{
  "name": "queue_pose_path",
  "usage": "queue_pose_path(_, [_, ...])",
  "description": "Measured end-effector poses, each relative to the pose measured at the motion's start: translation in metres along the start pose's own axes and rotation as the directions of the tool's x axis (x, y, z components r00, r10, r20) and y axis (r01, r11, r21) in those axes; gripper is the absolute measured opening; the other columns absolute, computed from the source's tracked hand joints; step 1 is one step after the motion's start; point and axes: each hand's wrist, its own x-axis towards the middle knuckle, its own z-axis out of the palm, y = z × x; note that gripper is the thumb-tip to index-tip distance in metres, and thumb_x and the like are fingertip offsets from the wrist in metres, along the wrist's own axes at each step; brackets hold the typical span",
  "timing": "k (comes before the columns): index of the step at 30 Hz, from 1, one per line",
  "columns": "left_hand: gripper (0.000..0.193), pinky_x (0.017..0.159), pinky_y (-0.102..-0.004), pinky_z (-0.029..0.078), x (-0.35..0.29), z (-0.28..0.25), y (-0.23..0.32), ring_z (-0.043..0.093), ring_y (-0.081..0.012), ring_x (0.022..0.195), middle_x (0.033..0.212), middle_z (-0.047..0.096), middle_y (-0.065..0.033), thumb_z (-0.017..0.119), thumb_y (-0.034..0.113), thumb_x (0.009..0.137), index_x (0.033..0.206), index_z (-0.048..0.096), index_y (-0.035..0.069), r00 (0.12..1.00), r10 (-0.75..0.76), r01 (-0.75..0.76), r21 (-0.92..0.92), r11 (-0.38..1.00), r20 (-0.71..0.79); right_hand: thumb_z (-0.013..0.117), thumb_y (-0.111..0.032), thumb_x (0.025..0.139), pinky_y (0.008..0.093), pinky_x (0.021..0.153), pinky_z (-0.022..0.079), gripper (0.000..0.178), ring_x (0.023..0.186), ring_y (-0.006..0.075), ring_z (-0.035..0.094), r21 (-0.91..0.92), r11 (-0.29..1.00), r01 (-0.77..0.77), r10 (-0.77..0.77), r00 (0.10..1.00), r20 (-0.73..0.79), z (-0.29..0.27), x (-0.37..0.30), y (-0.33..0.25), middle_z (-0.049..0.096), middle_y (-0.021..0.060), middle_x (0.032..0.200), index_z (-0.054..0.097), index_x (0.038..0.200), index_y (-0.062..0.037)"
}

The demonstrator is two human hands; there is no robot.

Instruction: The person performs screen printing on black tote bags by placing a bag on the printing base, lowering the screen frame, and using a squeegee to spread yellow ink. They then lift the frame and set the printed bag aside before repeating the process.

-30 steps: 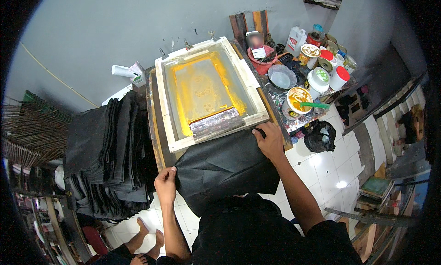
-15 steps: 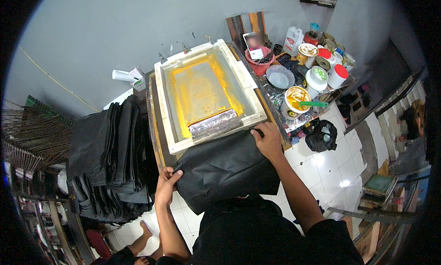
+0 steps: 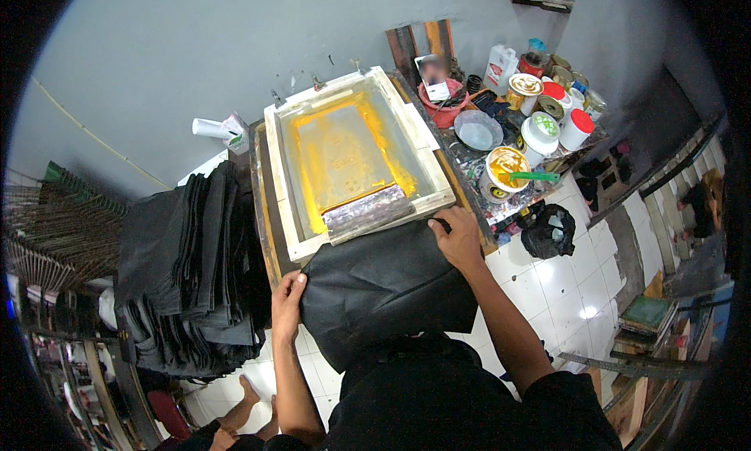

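Observation:
A wrinkled piece of black fabric [image 3: 383, 283] spreads in front of me, its far edge running under the near side of a screen-printing frame [image 3: 275, 177]. My left hand [image 3: 288, 301] pinches the fabric's left edge, thumb on top. At the frame's near right corner, my right hand [image 3: 457, 236] has its fingers closed on the fabric's far right corner. Yellow ink rims the frame's mesh [image 3: 332, 142], where a faint design shows. A stained squeegee [image 3: 369, 211] lies across the near end of the mesh, with neither hand on it.
Stacked black fabric pieces [image 3: 184, 255] stand at the left. On the right are an ink tub [image 3: 494, 186] with a green-handled tool [image 3: 533, 176], a grey bowl [image 3: 478, 130] and several jars. A black plastic bag [image 3: 547, 233] sits on the floor. Another person's foot [image 3: 250, 391] shows lower left.
My left hand has moved slightly forward, and the left side of the black fabric has shifted with it toward the frame. My right hand has stayed almost in place.

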Motion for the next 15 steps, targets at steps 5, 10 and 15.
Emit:
queue_pose_path(5, [0.03,0.071,-0.0257,0.04,0.009,0.004,-0.021,0.046,-0.0091,0.075,0.08,0.058,0.0025,0.056,0.025,0.107,0.089,0.061,0.001,0.988,0.106,-0.094,0.108,0.99,-0.111,0.074,-0.02,0.088,0.0469,0.078,0.044,0.015,0.084,0.0347,0.061,0.032,0.999,-0.037,0.036,0.999,0.034,-0.002,0.001,-0.005,0.063,0.0122,0.084,0.068,0.089,-0.006])
queue_pose_path(10, [0.046,0.061,-0.0345,0.039,0.002,0.019,0.004,0.04,-0.0124,0.067,0.065,0.046,-0.0109,0.055,0.037,0.107,0.083,0.054,-0.002,0.945,0.255,-0.092,0.582,0.808,-0.203,0.073,-0.02,0.09,0.0469,0.078,0.044,0.016,0.084,0.0342,0.061,0.022,0.999,-0.033,0.033,0.999,0.007,-0.002,0.001,-0.002,0.063,0.0122,0.084,0.068,0.089,-0.0053])
queue_pose_path(15, [0.044,0.062,-0.0557,0.05,0.005,0.023,-0.01,0.064,-0.0528,0.077,0.077,0.064,-0.0324,0.051,0.039,0.107,0.088,0.063,0.001,0.904,0.399,-0.054,0.884,0.465,-0.154,0.072,-0.022,0.09,0.0465,0.077,0.043,0.016,0.084,0.0333,0.06,-0.024,1.0,0.018,-0.018,1.0,-0.008,0.002,0.001,-0.003,0.06,0.0111,0.084,0.067,0.089,-0.0064])
